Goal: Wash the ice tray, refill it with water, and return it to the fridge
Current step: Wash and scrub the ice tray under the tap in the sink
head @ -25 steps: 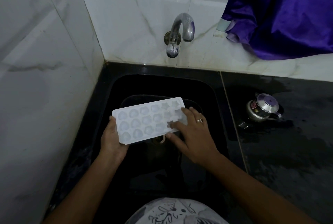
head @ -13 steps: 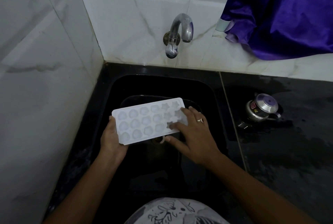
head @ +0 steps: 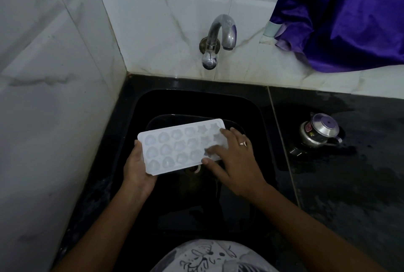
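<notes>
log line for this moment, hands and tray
left hand: grips end of ice tray | right hand: fingers on its star cells | tray: held over sink | tap: no water visible

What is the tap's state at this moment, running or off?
Off. No stream leaves the tap, and none lands on the ice tray that the left hand holds over the sink.
</notes>
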Demonstrator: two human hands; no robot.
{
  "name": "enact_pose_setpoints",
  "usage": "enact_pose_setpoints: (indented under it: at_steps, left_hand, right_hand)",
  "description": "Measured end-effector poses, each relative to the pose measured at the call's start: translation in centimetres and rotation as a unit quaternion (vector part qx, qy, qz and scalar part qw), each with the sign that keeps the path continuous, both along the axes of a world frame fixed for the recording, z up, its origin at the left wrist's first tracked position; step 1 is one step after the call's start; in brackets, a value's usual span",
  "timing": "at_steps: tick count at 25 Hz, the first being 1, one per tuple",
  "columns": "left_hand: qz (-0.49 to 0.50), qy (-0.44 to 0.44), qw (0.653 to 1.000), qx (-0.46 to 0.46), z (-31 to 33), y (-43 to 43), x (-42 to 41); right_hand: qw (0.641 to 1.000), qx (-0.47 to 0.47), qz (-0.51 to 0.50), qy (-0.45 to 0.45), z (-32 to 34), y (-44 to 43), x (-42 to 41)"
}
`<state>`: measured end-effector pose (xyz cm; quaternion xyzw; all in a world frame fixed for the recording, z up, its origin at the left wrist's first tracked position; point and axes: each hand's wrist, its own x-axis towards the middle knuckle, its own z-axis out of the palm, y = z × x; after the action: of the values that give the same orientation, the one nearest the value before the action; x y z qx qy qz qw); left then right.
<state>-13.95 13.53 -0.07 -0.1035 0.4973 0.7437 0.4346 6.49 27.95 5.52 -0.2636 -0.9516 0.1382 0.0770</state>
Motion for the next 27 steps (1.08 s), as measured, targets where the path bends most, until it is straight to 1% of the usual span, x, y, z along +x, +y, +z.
enact_pose_setpoints:
  at_steps: [4,7,10,13,17,20,22,25,27]
  left_hand:
    - [0.002,0.001,1.0,0.002,0.1,0.3,0.3]
    - [0.005,0.001,1.0,-0.002,0.0,0.3,0.3]
    - [0.011,-0.003,1.0,0.004,-0.2,0.1,-0.1]
    - [0.018,-0.007,1.0,0.0,-0.3,0.3,0.0]
    - [0.017,-0.005,1.0,0.005,-0.3,0.4,0.1]
    - [0.013,-0.002,1.0,0.003,-0.5,0.4,0.1]
    - [0.014,-0.002,1.0,0.005,-0.8,0.5,0.0]
    - [0.017,-0.004,1.0,0.002,-0.7,0.6,0.0]
    - [0.016,-0.001,1.0,0.004,-0.4,0.8,0.1]
  right_hand:
    - [1.0,0.016,0.012,0.006,-0.4,-0.2,-0.3]
    - [1.0,0.006,-0.012,0.003,-0.1,0.0,-0.5]
    - [1.0,0.012,0.017,0.003,-0.4,0.2,-0.1]
    - [1.0,0.009,-0.009,-0.004,-0.3,0.2,-0.1]
    - [1.0,0.014,0.015,-0.007,-0.7,-0.2,0.1]
    - [1.0,0.007,-0.019,-0.004,-0.7,0.0,0.3]
    - [1.0,0.016,-0.012,-0.009,-0.9,-0.5,0.2]
    - [0.999,0.026,-0.024,0.042,-0.3,-1.1,-0.4]
    - [0.998,0.012,0.0,0.055,-0.1,-1.2,-0.6]
